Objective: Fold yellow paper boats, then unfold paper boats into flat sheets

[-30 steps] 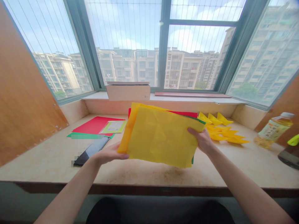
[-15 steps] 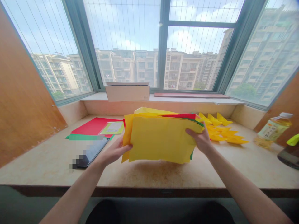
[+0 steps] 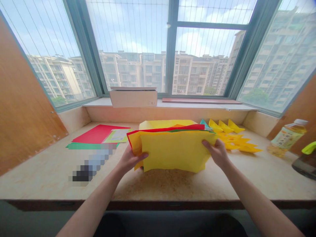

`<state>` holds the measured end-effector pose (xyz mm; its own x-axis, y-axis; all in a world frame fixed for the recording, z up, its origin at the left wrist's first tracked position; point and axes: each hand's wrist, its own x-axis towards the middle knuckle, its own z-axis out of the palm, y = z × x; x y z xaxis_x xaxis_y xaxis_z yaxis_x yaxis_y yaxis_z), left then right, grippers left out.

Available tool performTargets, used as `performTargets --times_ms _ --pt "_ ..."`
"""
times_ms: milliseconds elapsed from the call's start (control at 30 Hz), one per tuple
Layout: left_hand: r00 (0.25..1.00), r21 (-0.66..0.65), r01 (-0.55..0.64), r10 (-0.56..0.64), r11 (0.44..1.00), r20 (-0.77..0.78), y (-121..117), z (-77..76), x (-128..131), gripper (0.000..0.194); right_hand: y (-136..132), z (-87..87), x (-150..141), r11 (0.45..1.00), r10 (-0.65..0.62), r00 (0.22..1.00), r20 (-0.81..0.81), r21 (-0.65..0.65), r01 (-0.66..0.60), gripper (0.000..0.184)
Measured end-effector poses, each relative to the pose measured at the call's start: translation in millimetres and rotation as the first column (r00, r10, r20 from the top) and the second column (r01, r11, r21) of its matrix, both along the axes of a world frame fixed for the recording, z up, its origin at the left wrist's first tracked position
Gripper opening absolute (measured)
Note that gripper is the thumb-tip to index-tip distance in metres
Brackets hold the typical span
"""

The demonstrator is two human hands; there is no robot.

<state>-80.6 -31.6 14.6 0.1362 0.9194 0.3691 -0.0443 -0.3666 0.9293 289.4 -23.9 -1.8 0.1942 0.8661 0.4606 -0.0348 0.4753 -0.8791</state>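
Both my hands hold a loose stack of coloured paper sheets (image 3: 172, 152) low over the stone sill, with a yellow sheet facing me and red and green edges along the top. My left hand (image 3: 130, 160) grips the stack's left side, and my right hand (image 3: 214, 152) grips its upper right edge. Just beyond my right hand lie several folded yellow paper pieces (image 3: 229, 138). A flat red sheet (image 3: 98, 134) and a green sheet (image 3: 89, 146) lie left of the stack.
A pixelated dark flat object (image 3: 89, 168) lies left of my left hand. A pale printed card (image 3: 116, 135) rests on the red sheet. A cardboard box (image 3: 133, 98) stands on the window ledge. A plastic bottle (image 3: 288, 138) stands at the right. The sill's front edge runs below my hands.
The paper stack has come down towards the sill and now hangs more level. My left hand has moved up along its left side, and the sheets have shifted against each other.
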Motion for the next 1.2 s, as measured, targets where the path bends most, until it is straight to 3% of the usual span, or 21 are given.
performTargets --times_ms 100,200,367,533,667,1000,1067,1200 --pt "0.998 -0.04 0.066 -0.067 0.997 -0.009 -1.0 -2.9 -1.8 0.048 1.6 -10.1 -0.3 1.0 0.006 0.999 -0.048 0.015 -0.005 0.03" --pt "0.998 -0.046 0.06 -0.058 0.997 0.026 0.7 -8.0 -3.4 0.049 3.1 -14.4 -8.4 0.998 0.005 0.991 -0.134 0.056 0.002 0.034" --pt "0.988 -0.054 0.116 -0.11 0.992 0.109 5.8 -23.6 -8.5 0.067 3.3 -17.3 -14.7 0.996 0.082 0.98 -0.182 0.048 -0.074 0.036" --pt "1.0 -0.089 -0.011 0.011 0.996 -0.007 5.2 -27.7 -8.5 0.055 3.6 -17.9 -11.4 0.994 0.104 0.978 -0.181 -0.008 -0.107 0.059" --pt "0.999 -0.103 -0.024 0.02 0.994 -0.034 3.5 -25.9 -8.8 0.056 8.2 -13.3 -7.7 0.964 0.216 0.968 -0.128 -0.128 -0.232 0.073" --pt "0.977 -0.141 0.205 -0.21 0.969 -0.025 -1.7 -22.9 -8.1 0.057 10.0 -18.6 -10.8 0.985 0.131 0.986 -0.103 -0.102 -0.141 0.056" --pt "0.982 -0.146 0.172 -0.181 0.974 -0.051 -2.1 -18.3 -3.4 0.053 6.5 -16.8 -12.1 0.984 0.141 0.984 -0.108 -0.097 -0.151 0.057" --pt "0.998 -0.075 0.0 -0.005 0.997 -0.067 -0.6 -8.9 3.5 0.049 0.7 -8.2 -11.0 0.979 0.165 0.971 -0.173 -0.088 -0.182 0.053"
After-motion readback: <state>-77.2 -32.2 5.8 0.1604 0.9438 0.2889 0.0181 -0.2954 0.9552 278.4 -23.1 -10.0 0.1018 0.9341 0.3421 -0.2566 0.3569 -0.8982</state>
